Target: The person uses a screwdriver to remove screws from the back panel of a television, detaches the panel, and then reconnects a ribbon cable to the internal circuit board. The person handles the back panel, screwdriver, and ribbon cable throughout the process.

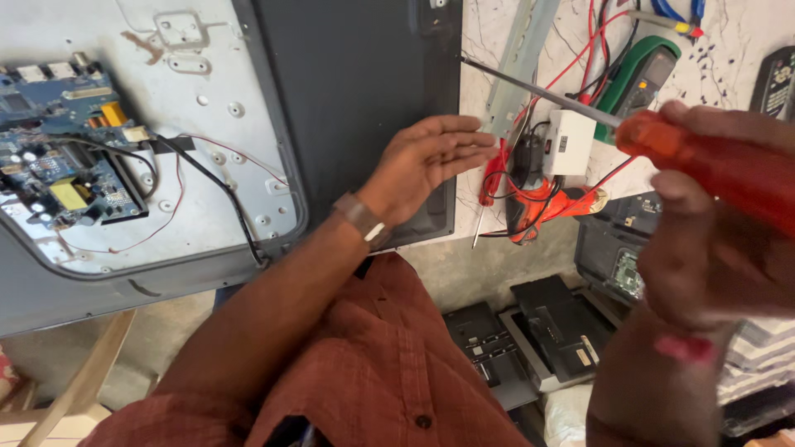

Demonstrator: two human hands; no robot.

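The right hand (712, 240) is closed around the red translucent handle of a screwdriver (704, 161), thumb and fingers wrapped over it. The metal shaft runs up and left from the handle, and its tip ends just beside the right edge of the television back cover (364, 91). The shaft passes over a white adapter box (570, 142) and across a grey metal strip (520, 58) lying on the marbled tabletop (737, 58).

The left hand (431, 161) is open and holds nothing. Its palm faces up, fingers extended to the right, and it hovers over the lower right corner of the dark back cover. A watch (363, 218) sits on the wrist.

The television lies with its rear exposed. The grey metal panel (207, 174) carries a blue circuit board (62, 145) at the far left, with black and red wires (217, 184) leading from the board toward the lower rim of the panel.

Between the two hands, a tangle of red and black leads (538, 194) sits on the tabletop together with a second, smaller screwdriver with a red handle (489, 186). A green meter (642, 79) lies behind the adapter box, partly beneath the shaft. Below the tabletop edge, several black and grey plastic units (546, 331) are stacked on the floor. The rust-coloured shirt (373, 372) fills the lower centre of the view.
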